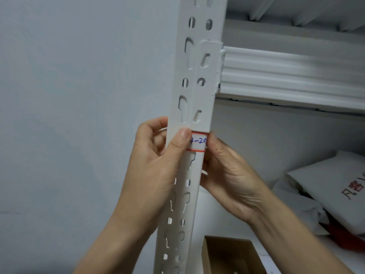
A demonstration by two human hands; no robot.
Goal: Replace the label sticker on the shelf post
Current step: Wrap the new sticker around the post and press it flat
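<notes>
Both hands (158, 161) press label sticker (198, 142) onto shelf post (199, 95).

Shelf post (197, 99): white perforated steel angle, keyhole slots and oval holes in two columns, seen running from 12 o'clock down to roughly 6 o'clock, tilted slightly so the bottom drifts toward 7 o'clock. A ribbed white beam is hooked into it at about 2 o'clock. Label sticker (198, 142): small white rectangle with red border lines top and bottom, blue handwriting, only "-20" readable, rest covered. It is wrapped across the post's front face near frame centre, roughly level, lying flat against the metal, just above a keyhole slot.
</notes>
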